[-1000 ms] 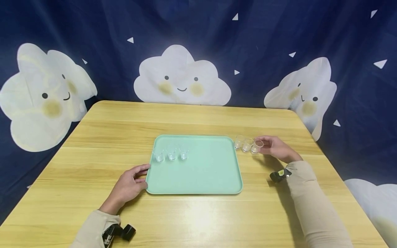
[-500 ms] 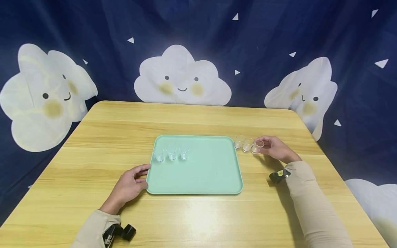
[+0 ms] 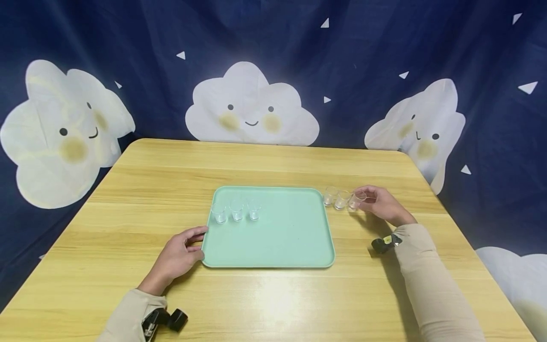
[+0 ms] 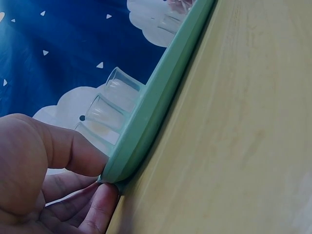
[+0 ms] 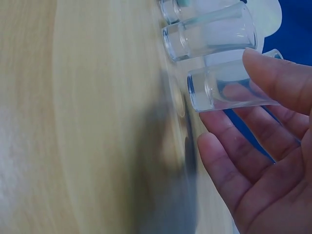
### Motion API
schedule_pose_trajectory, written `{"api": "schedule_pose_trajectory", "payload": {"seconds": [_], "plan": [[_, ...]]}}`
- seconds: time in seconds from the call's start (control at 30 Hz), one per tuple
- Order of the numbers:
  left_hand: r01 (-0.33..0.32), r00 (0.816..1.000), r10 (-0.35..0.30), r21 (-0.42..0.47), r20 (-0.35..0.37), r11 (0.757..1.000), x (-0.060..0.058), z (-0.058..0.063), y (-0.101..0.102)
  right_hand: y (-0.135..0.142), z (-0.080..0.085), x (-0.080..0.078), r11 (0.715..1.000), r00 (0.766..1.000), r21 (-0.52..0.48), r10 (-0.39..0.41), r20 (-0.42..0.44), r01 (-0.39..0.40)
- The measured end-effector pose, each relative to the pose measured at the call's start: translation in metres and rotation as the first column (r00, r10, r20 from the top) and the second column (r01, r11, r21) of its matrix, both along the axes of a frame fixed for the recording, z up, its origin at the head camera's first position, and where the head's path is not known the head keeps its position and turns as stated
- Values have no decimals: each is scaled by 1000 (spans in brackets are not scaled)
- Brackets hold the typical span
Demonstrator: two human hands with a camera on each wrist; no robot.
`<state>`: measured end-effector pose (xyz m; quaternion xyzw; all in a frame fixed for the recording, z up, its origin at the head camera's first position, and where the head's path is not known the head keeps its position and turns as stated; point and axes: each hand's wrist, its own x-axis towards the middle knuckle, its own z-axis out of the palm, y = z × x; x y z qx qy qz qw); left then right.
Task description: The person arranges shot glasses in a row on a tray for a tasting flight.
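Note:
My left hand [image 3: 176, 257] grips the left rim of a mint-green tray [image 3: 290, 237], its thumb over the rim in the left wrist view. Three clear shot glasses stand in a row on the tray's left part, the middle glass [image 3: 237, 211] among them. To the right of the tray my right hand [image 3: 384, 207] holds a shot glass [image 5: 224, 90] between thumb and fingers. Its base stands a little off the table in the right wrist view. Beside it are two more shot glasses, the nearer one [image 5: 209, 34] and the farther one [image 3: 328, 197], close to the tray's upper right corner.
The light wooden table [image 3: 273, 304] reaches back to a dark blue curtain [image 3: 273, 28] printed with white clouds. A black wrist camera [image 3: 164, 320] sits at the left sleeve, another wrist camera [image 3: 386, 242] at the right.
The glass in my right hand has shifted slightly right and up, apart from the middle glass of its row. My left hand and the tray have stayed in place.

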<state>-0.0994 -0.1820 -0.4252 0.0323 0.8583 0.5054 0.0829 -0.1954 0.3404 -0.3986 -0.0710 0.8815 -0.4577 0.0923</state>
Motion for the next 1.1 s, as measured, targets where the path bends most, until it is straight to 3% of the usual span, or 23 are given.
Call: {"api": "schedule_pose_trajectory", "payload": {"seconds": [0.37, 1.1], "plan": [[0, 1000, 0, 2, 4, 1000, 0, 0, 1, 0, 9, 2, 998, 997, -16, -67, -28, 66], [-3, 1000, 3, 3, 11, 1000, 1, 2, 1, -10, 30, 7, 996, 994, -49, -74, -81, 70]]}}
